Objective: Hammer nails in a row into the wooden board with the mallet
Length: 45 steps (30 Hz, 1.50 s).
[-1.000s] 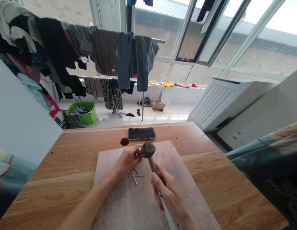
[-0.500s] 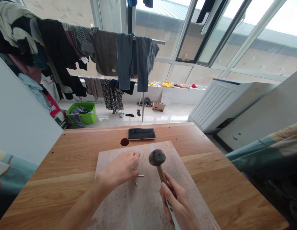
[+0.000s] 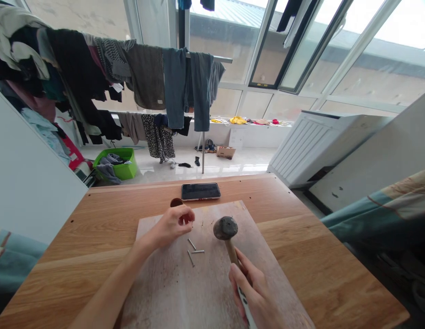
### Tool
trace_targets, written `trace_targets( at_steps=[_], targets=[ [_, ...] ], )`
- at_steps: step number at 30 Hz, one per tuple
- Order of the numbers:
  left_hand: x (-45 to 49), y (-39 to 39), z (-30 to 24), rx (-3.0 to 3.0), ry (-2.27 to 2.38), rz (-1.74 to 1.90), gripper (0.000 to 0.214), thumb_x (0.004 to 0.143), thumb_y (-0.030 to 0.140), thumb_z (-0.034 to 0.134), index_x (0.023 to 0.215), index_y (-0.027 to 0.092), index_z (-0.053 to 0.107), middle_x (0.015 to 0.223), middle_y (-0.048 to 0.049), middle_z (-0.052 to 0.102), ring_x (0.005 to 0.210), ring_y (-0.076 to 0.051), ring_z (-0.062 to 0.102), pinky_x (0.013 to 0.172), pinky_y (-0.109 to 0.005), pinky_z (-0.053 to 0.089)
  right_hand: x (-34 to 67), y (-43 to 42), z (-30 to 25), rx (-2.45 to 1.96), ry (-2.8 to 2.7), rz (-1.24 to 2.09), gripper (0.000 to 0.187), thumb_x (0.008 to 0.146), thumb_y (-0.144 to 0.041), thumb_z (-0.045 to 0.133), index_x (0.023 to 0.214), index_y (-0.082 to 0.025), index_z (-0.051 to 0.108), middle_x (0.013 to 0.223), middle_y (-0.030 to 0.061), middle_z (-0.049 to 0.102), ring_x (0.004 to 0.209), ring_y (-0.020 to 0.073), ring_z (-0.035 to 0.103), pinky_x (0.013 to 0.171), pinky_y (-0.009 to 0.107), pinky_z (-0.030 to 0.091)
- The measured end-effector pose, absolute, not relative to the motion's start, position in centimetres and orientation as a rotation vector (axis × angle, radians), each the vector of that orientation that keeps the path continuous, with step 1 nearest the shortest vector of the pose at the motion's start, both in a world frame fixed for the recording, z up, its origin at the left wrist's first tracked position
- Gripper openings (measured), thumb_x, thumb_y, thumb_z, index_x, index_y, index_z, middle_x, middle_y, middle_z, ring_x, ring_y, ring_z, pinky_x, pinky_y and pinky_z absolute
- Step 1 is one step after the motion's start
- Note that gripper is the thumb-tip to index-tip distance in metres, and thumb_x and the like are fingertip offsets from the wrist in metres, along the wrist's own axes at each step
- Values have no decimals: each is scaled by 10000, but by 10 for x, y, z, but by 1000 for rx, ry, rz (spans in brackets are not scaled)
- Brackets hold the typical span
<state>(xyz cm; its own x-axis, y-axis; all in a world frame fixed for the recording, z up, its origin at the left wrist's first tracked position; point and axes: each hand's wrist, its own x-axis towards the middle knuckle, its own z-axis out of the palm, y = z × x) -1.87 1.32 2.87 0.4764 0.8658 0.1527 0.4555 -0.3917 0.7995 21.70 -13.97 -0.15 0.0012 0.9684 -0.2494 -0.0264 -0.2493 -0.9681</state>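
Note:
My left hand (image 3: 174, 225) is closed in a pinch over the far left part of a pale wooden board (image 3: 185, 292). A thin nail tip shows just below its fingertips; the rest is hidden by the fingers. My right hand (image 3: 252, 283) grips the handle of a hammer (image 3: 225, 228), whose dark rounded head is raised above the board's right half. Three loose nails (image 3: 198, 252) lie on the board, nearer me than my left fingertips. Thin nails (image 3: 203, 223) stand upright between my left hand and the hammer head.
The board rests on a wood-grain table (image 3: 301, 246). Behind it lie a phone (image 3: 200, 191) and a round hole (image 3: 176, 202) in the tabletop. Beyond are a drying rack with clothes (image 3: 174, 87), a green basket (image 3: 126, 170) and a white cabinet (image 3: 301, 141).
My left hand has moved left and away from me, off the loose nails, which now show fully. The hammer in my right hand has stayed almost in place.

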Motion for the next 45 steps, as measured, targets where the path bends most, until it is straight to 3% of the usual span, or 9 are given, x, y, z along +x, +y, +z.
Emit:
trace_targets(
  at_steps=[12,23,30,45],
  targets=[
    [-18,12,29,1919,1117,687,133,793,233,604,804,179,726,688,15,637,608,-112,464,589,-227,382,216,-139,1,-1376,-1059,1405,644,948,-618,559,1409,-168,560,636,-72,519,311,41,399,278,152,322],
    [-22,13,13,1827,1088,756,210,761,190,645,962,185,707,796,-8,743,658,-124,555,653,-237,448,211,-138,7,-1366,-1079,1413,664,956,-604,550,1420,-130,554,524,-93,466,307,56,362,285,164,321],
    [-24,14,8,1780,1041,774,214,777,231,669,980,172,702,826,-35,761,696,-145,631,675,-253,484,188,-120,30,-1277,-1110,1475,592,958,-569,565,1401,-175,558,651,-83,498,319,26,394,287,135,322],
    [-20,14,11,1847,1028,762,314,773,175,628,1082,146,679,771,4,685,684,-139,614,656,-239,476,168,-106,34,-1219,-1208,1493,511,979,-539,529,1336,-175,573,624,-109,460,305,27,397,281,126,296]
  ],
)
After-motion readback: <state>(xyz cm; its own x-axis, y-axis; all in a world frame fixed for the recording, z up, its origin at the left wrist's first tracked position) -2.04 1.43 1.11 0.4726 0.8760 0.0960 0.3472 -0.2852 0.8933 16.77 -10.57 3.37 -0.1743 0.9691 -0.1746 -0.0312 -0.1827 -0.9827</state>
